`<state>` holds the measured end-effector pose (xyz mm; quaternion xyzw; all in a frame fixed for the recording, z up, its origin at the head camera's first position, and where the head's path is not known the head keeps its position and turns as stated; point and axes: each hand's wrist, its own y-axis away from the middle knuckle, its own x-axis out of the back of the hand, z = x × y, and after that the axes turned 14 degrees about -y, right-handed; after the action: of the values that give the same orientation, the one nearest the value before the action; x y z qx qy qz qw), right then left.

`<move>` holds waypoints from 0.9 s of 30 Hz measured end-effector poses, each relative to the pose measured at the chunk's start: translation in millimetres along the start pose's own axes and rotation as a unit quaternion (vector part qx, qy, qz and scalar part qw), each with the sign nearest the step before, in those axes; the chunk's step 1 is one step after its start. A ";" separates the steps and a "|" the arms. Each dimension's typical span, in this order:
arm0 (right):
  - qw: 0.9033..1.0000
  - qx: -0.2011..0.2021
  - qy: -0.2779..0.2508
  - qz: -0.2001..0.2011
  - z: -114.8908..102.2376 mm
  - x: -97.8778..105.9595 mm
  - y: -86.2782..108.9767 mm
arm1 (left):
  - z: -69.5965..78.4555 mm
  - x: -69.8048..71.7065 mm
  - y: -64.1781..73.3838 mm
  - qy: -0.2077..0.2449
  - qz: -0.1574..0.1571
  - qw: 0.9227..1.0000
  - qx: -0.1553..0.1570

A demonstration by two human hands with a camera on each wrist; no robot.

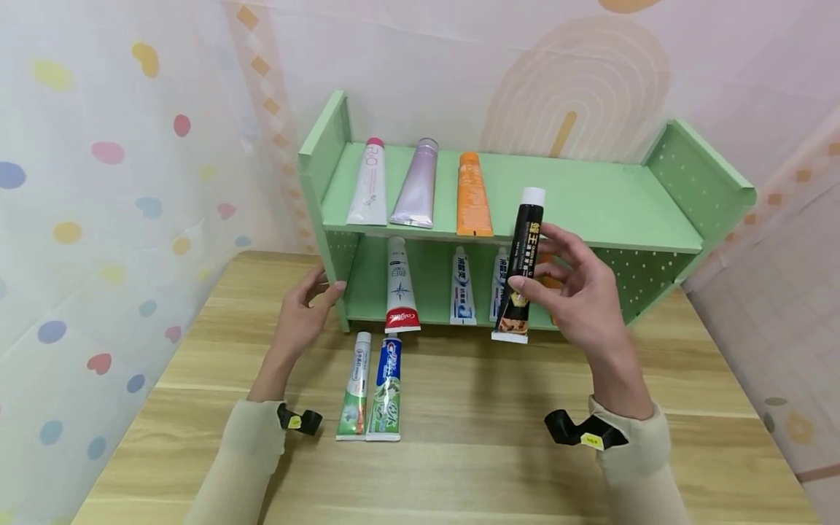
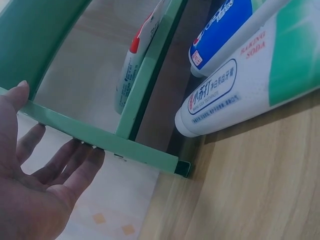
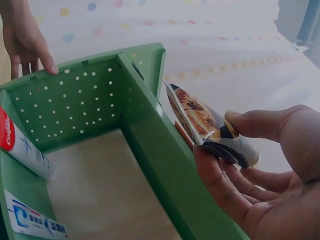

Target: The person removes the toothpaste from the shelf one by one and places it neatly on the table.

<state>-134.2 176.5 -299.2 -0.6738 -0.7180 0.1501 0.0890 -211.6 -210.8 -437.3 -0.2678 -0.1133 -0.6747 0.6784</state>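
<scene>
My right hand point(image 1: 580, 292) pinches a black toothpaste tube point(image 1: 520, 266) with a white cap. The tube is upright, cap upward, in front of the green two-tier shelf point(image 1: 604, 197). In the right wrist view, the thumb lies on one face of the black tube point(image 3: 197, 112) and the fingers on the other. My left hand point(image 1: 305, 310) holds the shelf's left side panel; in the left wrist view the thumb and fingers lie on either side of its green edge point(image 2: 75, 125). Near that hand, a green-and-white toothpaste tube point(image 1: 356, 386) and a blue-and-green one point(image 1: 386, 394) lie on the table.
On the upper tier lie a white tube point(image 1: 370, 186), a lilac tube point(image 1: 416, 186) and an orange tube point(image 1: 472, 193). The lower tier holds a red-and-white Colgate tube point(image 1: 400, 288), a blue-and-white tube point(image 1: 462, 288) and others partly hidden. A patterned cloth point(image 1: 164, 146) hangs behind the wooden table point(image 1: 453, 467).
</scene>
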 end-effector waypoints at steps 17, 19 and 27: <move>0.999 -0.034 0.001 -0.027 26.5 -20.3 21.9 | -0.3 0.4 1.2 -0.007 0.005 1.000 -0.004; 0.999 -0.043 0.010 -0.031 30.4 -22.9 23.8 | -0.3 0.8 1.2 -0.005 0.007 1.000 -0.005; 0.996 -0.069 0.020 -0.052 41.2 -29.1 30.7 | -0.4 0.0 1.0 0.000 0.006 1.000 -0.011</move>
<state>-116.7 145.1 -346.1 -0.6428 -0.7589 0.0819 0.0647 -210.7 -211.1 -437.8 -0.2760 -0.1043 -0.6717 0.6795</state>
